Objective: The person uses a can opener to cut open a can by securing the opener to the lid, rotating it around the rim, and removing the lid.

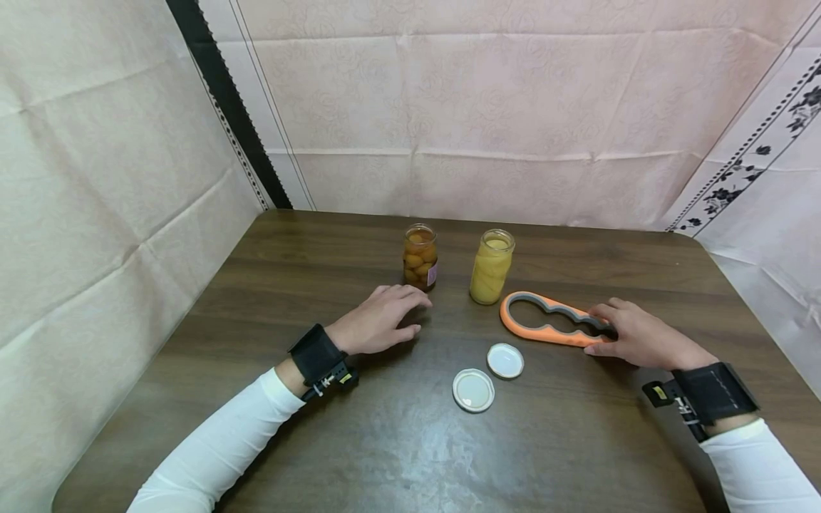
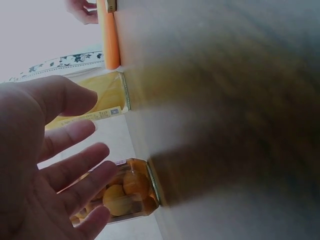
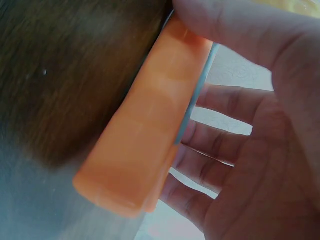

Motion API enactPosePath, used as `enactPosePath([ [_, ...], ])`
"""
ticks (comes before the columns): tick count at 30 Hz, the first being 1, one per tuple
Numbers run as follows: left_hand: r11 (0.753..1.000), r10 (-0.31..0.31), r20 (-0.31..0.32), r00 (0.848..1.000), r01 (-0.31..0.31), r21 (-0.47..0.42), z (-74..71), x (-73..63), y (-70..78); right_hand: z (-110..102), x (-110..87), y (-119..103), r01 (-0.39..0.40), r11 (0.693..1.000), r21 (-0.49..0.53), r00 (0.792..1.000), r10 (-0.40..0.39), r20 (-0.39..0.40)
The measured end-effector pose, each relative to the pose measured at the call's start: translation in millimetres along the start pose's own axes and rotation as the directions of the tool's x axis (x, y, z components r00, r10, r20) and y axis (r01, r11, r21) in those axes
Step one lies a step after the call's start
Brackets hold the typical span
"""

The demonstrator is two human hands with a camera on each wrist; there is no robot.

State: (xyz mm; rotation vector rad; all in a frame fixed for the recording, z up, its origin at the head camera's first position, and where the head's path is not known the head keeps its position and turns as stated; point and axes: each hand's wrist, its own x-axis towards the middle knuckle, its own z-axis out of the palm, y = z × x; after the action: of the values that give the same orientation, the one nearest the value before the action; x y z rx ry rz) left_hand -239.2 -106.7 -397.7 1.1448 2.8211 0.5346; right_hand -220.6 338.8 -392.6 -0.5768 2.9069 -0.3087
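An orange jar opener with a grey wavy inner edge lies on the table; its handle end is between the thumb and fingers of my right hand. In the right wrist view its orange handle fills the middle. My left hand holds nothing, fingers spread loosely just in front of a glass jar of round orange fruit. To the right of that jar is a glass jar of yellow fruit. Both jars stand upright with no lids on. Two white lids lie side by side on the table.
The brown wooden table ends at a back edge close behind the jars. Pale cloth hangs behind and at both sides, with a floral band at the right. A black camera strap circles each wrist.
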Motion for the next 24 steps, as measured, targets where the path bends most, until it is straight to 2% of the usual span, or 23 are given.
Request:
enactPosePath([
  [8, 0.999, 0.012, -0.013, 1.000, -0.012, 0.049, 0.3, 0.4, 1.8, -2, 1.4, -2, -0.024, 1.000, -0.002, 1.000, 0.024, 0.014],
  [17, 0.997, 0.053, -0.002, 0.999, -0.053, 0.060, 3.3, 1.1, 1.3, -7, -4.9, -30, 0.055, 0.998, 0.016, 0.993, -0.053, -0.107],
  [20, 0.997, 0.067, -0.006, 0.998, -0.067, 0.050, 3.8, -1.1, 0.3, -8, -5.0, -41, 0.100, 0.995, 0.012, 0.983, -0.097, -0.155],
  [24, 0.995, 0.098, -0.021, 0.995, -0.097, 0.029, 3.5, -3.3, -0.3, -7, -4.7, -52, 0.195, 0.981, -0.009, 0.953, -0.192, -0.235],
])
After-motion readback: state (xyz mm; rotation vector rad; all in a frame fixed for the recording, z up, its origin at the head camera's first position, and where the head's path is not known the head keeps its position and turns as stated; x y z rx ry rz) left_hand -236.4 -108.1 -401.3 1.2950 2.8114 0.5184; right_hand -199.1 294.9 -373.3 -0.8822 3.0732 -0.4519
